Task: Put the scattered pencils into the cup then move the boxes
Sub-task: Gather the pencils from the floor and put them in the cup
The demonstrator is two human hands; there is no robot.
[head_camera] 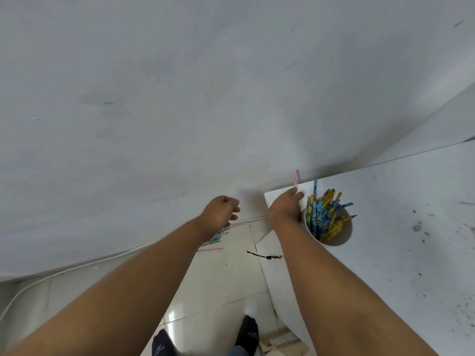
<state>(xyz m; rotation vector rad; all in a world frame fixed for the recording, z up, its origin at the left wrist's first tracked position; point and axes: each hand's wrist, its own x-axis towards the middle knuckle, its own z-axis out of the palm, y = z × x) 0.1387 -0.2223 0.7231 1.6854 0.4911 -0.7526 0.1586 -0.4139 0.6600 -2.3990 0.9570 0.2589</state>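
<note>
Presently noted: one pink pencil (297, 179), pinched at its lower end by right hand (285, 209), long axis near upright in view, free end pointing away, over table (385, 227) corner, beside one white cup (345, 236) packed with blue-yellow pencils (321, 214). Left hand (222, 211) loosely curled, holding nothing. Floor pencils (214, 236) clustered, count unclear.

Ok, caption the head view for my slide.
Right hand pinches a pink pencil beside the cup; left hand empty.
</note>
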